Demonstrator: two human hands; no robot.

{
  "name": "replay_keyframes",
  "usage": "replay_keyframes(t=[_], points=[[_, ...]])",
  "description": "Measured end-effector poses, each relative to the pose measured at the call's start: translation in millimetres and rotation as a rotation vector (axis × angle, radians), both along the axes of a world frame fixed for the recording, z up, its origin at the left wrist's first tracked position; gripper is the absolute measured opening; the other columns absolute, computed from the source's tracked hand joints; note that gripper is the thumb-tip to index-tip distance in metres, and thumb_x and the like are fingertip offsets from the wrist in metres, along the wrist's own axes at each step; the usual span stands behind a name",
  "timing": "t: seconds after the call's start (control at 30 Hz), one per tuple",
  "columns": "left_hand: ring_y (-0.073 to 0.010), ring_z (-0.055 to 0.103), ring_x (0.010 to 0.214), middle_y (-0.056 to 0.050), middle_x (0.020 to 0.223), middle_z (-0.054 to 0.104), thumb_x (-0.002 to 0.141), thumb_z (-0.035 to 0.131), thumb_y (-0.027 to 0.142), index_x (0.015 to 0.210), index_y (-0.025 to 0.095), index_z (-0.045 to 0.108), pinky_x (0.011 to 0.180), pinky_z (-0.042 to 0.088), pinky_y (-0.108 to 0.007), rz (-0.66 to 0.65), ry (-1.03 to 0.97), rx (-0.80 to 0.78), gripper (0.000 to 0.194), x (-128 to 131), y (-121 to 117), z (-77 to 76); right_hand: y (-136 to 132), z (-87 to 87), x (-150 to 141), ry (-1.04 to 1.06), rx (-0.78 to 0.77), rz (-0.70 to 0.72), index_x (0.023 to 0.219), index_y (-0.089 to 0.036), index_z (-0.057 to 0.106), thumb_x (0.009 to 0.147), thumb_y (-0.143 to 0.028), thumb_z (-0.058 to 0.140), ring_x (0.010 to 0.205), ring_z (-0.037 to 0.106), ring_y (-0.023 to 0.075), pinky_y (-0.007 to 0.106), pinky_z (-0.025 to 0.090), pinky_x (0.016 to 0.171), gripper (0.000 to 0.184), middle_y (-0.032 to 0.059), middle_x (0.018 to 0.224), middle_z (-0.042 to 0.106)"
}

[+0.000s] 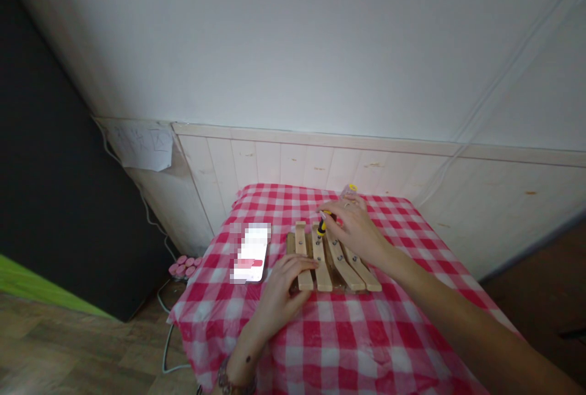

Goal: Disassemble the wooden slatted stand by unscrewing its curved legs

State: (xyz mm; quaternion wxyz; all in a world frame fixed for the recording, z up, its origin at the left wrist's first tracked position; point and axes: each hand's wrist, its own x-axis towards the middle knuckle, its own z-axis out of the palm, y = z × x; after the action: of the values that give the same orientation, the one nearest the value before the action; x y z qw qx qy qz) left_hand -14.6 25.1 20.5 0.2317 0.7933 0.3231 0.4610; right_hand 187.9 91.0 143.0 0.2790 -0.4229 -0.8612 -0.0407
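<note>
A small wooden slatted panel (323, 270) with several pale slats screwed to darker cross pieces lies on the red-and-white checked tablecloth (348, 340). My left hand (284, 288) rests on its near left corner, fingers stretched flat over the leftmost slat. My right hand (354, 227) hovers over the panel's far end, fingers closed round a short screwdriver (323, 224) with a yellow-and-black handle, its tip down on a slat.
A phone (251, 253) lies on the cloth left of the panel. A small yellow-capped item (350, 188) sits at the table's far edge. White wall panelling stands close behind. Pink-capped objects (184, 267) and a cable are on the floor at left.
</note>
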Motion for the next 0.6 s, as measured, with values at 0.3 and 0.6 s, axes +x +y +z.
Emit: replay_keyframes(t=[0.3,0.6], points=[[-0.0254,0.062,0.118,-0.006,0.124,0.072,0.086,0.057,0.006,0.121,0.024,0.061,0.107,0.047,-0.046,-0.014,-0.006,-0.002,0.040,-0.1,0.2,1.5,-2.1,-1.7,-3.0,-0.030,0.016,-0.007,0.095,-0.023,0.064,0.106,-0.032,0.043,0.096,0.065,0.0279,0.054,0.036,0.101,0.026,0.0067,0.093,0.076],[-0.0254,0.061,0.120,-0.006,0.125,0.072,0.086,0.058,0.007,0.122,0.025,0.061,0.110,0.044,-0.047,-0.016,0.011,-0.002,0.040,-0.9,1.2,-1.0,4.8,-7.9,-0.3,0.061,-0.020,0.087,0.125,-0.020,0.057,0.102,-0.028,0.050,0.110,0.064,0.0299,0.046,0.051,0.092,0.025,0.0152,0.115,0.071]])
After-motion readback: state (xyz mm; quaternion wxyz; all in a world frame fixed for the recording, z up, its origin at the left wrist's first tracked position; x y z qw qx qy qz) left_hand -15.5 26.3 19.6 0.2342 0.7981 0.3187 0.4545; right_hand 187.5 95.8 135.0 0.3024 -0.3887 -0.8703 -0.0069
